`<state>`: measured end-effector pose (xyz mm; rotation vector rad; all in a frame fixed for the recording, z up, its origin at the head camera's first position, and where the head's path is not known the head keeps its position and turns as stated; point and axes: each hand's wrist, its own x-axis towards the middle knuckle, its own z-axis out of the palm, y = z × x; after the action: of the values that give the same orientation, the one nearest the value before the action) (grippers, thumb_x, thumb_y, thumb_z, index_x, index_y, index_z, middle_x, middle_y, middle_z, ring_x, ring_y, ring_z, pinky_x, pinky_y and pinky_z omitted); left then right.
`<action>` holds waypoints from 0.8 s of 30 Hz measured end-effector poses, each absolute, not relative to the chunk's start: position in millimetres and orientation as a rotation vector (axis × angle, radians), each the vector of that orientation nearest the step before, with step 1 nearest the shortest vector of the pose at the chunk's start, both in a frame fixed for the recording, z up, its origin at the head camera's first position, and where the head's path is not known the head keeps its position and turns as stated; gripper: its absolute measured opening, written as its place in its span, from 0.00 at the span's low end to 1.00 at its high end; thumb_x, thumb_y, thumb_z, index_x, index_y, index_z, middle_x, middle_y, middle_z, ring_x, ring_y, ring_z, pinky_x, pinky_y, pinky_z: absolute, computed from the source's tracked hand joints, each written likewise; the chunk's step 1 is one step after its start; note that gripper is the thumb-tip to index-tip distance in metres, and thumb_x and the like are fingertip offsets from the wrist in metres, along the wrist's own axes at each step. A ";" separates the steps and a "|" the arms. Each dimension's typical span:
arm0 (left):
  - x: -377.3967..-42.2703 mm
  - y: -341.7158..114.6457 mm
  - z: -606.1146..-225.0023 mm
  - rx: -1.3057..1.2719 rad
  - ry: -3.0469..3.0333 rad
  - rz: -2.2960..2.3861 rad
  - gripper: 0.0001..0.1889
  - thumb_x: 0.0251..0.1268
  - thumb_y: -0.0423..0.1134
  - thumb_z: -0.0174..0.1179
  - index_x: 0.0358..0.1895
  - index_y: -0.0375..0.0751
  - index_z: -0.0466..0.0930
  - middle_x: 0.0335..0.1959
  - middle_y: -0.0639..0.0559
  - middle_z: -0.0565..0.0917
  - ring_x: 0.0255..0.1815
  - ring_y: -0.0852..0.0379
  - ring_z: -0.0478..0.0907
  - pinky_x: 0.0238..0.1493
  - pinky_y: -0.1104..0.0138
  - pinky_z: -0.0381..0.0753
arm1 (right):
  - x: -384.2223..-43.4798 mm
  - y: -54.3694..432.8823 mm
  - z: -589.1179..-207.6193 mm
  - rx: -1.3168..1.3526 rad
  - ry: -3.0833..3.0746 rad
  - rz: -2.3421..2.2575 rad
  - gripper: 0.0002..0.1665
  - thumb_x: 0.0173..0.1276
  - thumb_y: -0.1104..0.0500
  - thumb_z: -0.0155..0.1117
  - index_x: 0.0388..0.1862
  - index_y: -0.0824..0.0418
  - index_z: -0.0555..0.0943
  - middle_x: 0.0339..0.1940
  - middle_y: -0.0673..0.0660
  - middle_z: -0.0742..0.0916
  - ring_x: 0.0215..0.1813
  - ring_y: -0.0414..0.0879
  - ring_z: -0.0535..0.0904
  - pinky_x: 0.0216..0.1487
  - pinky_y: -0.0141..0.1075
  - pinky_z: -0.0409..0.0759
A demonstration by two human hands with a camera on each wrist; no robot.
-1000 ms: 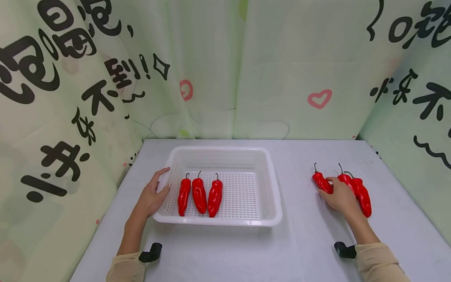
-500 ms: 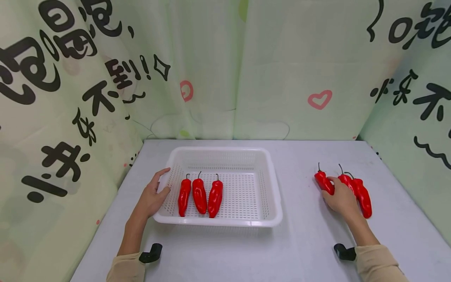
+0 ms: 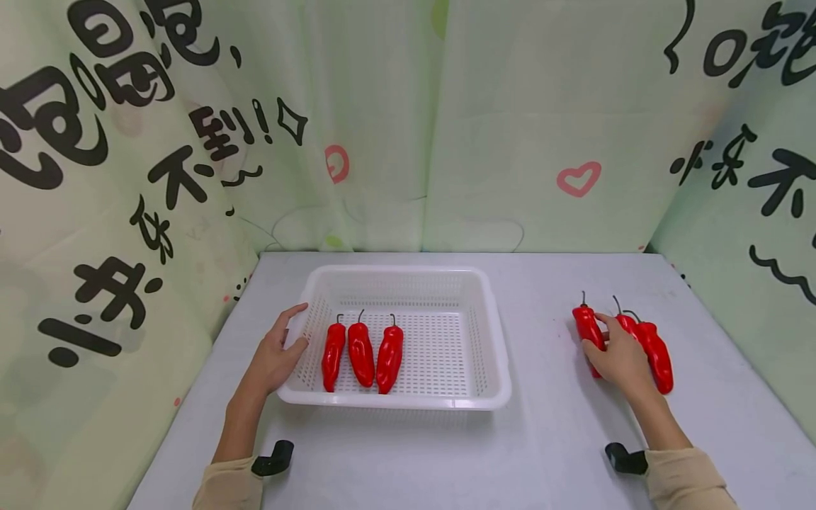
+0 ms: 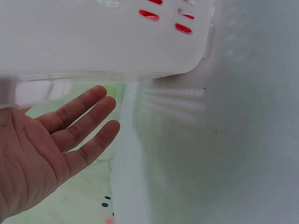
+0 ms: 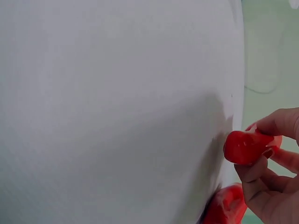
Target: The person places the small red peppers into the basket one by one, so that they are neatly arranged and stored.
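Observation:
A white perforated plastic basket (image 3: 440, 400) stands on the table with three long red peppers inside, one of them the middle red pepper (image 3: 360, 354). My left hand (image 3: 280, 358) rests at the basket's left rim, thumb and index fingertip touching it. In the left wrist view, three of its fingers (image 4: 88, 135) extend straight below the basket wall. On the right, my right hand (image 3: 618, 358) pinches a red pepper (image 3: 588, 326) between thumb and fingers, its stem pointing away from me. In the right wrist view the held pepper's blunt tip (image 5: 243, 148) shows above its shadow.
Beside the right hand lie further red peppers (image 3: 656, 358), partly hidden by it. A pale tablecloth covers the table (image 3: 446, 460). Light green curtains (image 3: 510, 127) with black lettering enclose its back and sides. Black wrist-camera mounts (image 3: 274, 457) stick out from both sleeves.
The pepper in my right hand has turned, its stem swinging from leaning left to nearly straight away from me, and shifted slightly right. The left hand and basket have not moved.

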<state>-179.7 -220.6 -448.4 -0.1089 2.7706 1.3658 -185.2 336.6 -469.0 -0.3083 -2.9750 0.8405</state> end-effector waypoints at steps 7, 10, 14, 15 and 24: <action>-179.4 -220.5 -448.2 -0.117 2.766 1.359 0.34 0.72 0.39 0.51 0.80 0.59 0.56 0.72 0.35 0.71 0.50 0.39 0.80 0.45 0.49 0.89 | -184.8 335.5 -467.0 -0.305 -2.953 0.863 0.51 0.65 0.59 0.67 0.81 0.68 0.52 0.58 0.79 0.74 0.53 0.73 0.74 0.37 0.55 0.88; -179.1 -220.9 -448.6 -0.122 2.760 1.362 0.34 0.72 0.39 0.51 0.80 0.59 0.56 0.73 0.35 0.70 0.51 0.39 0.80 0.46 0.49 0.88 | -184.6 335.0 -465.0 -0.281 -2.937 0.853 0.51 0.65 0.59 0.67 0.81 0.67 0.52 0.58 0.80 0.74 0.51 0.72 0.75 0.36 0.55 0.88; -178.7 -221.1 -449.2 -0.120 2.757 1.370 0.34 0.72 0.39 0.52 0.80 0.60 0.56 0.73 0.36 0.70 0.52 0.39 0.80 0.46 0.48 0.88 | -183.8 334.5 -462.5 -0.225 -2.925 0.832 0.51 0.65 0.61 0.67 0.81 0.66 0.53 0.58 0.81 0.74 0.52 0.73 0.74 0.36 0.58 0.88; -178.6 -221.2 -449.4 -0.120 2.757 1.372 0.34 0.72 0.39 0.52 0.80 0.60 0.56 0.73 0.36 0.70 0.52 0.39 0.80 0.46 0.48 0.88 | -183.5 334.4 -461.9 -0.211 -2.922 0.829 0.50 0.64 0.61 0.67 0.81 0.66 0.53 0.58 0.81 0.74 0.52 0.73 0.74 0.36 0.58 0.87; -179.6 -221.4 -449.4 -0.109 2.765 1.358 0.34 0.73 0.39 0.51 0.80 0.60 0.55 0.74 0.35 0.69 0.55 0.36 0.79 0.48 0.46 0.87 | -180.2 329.0 -455.4 -0.179 -2.916 0.856 0.46 0.65 0.61 0.67 0.78 0.67 0.59 0.58 0.80 0.75 0.51 0.73 0.74 0.33 0.53 0.88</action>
<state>-179.6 -221.4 -449.4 -0.1090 2.7646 1.3584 -180.2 329.0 -455.4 -0.1793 -2.9160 0.8555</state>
